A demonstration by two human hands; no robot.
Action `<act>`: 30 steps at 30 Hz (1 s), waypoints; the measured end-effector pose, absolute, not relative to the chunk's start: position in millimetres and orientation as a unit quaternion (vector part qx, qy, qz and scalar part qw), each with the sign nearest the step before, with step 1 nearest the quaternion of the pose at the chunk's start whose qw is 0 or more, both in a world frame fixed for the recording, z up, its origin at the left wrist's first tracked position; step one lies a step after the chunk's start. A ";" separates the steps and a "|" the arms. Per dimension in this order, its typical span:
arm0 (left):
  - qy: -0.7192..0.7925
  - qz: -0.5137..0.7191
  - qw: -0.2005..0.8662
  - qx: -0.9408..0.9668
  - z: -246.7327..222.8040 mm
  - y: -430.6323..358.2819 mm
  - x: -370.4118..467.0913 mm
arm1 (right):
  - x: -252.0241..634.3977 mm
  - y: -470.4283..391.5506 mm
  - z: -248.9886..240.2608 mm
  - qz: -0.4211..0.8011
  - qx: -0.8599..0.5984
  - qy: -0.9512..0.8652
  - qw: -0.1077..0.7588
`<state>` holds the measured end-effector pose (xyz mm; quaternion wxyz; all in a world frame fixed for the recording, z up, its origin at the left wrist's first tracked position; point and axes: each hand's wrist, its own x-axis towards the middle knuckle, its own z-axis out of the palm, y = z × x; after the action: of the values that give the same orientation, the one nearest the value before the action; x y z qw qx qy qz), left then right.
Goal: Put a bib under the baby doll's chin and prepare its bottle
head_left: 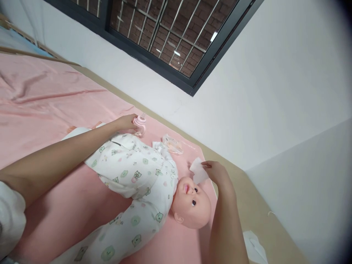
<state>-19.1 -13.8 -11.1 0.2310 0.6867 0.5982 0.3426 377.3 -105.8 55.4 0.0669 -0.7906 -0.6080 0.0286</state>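
Down at five o'clock, closest to the wearer, a white paper (254,247) lies on the tan board (239,205), cut off by the frame edge. Just inward, the doll (137,168) is on its back on the pink mat (189,242), head toward five, feet toward ten, one sleeve stretched toward seven. Beside its head, the right hand (218,173) pinches a tissue (197,171) in its fingertips, a narrow grip that leaves most of the sheet loose. That slack edge could fold, slip free or drop onto the doll's face if the fingers eased, and the right forearm is near enough to the head to bump it on a careless swing. Toward nine, past the doll's body, the left hand (126,123) has its fingers curled round the bottle (141,126), teat up; how firmly, I cannot tell. Let go at a slant, the bottle might topple on the soft mat; if the left forearm dipped, it could drag the doll's clothes. Near the clock's centre sits a clear packet (172,144); farthest, at twelve, is the barred window (154,29).
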 end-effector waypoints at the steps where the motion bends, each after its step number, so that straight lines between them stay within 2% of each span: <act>1: 0.598 0.342 0.230 0.687 -11.8 -13.3 -19.4 | 377.4 -105.0 54.9 0.028 -0.787 -0.610 0.087; 6: 0.598 0.338 0.232 0.689 -13.7 -14.6 -19.5 | 374.0 -105.6 56.0 0.039 -0.779 -0.604 0.163; 10: 0.600 0.339 0.236 0.685 -14.7 -18.2 -18.6 | 371.6 -104.4 55.8 0.100 -0.753 -0.605 0.240; 14: 0.602 0.338 0.237 0.683 -15.2 -20.2 -17.7 | 363.5 -88.5 53.9 0.236 -0.651 -0.624 0.363; 17: 0.607 0.336 0.231 0.682 -16.3 -17.6 -17.8 | 353.3 -65.6 51.1 0.365 -0.553 -0.618 0.423; 21: 0.613 0.334 0.225 0.680 -20.0 -11.3 -18.7 | 347.0 -34.2 38.1 0.445 -0.524 -0.596 0.414; 26: 0.610 0.338 0.226 0.680 -24.0 -7.7 -18.9 | 351.3 -21.0 14.9 0.436 -0.565 -0.619 0.328; 30: 0.613 0.341 0.223 0.677 -24.4 -7.8 -18.4 | 354.5 -26.5 9.2 0.460 -0.557 -0.606 0.334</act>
<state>-18.4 -7.8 -24.4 0.2233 0.6767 0.6131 0.3411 354.5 -26.5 9.2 0.3339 -0.5569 -0.6056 0.4600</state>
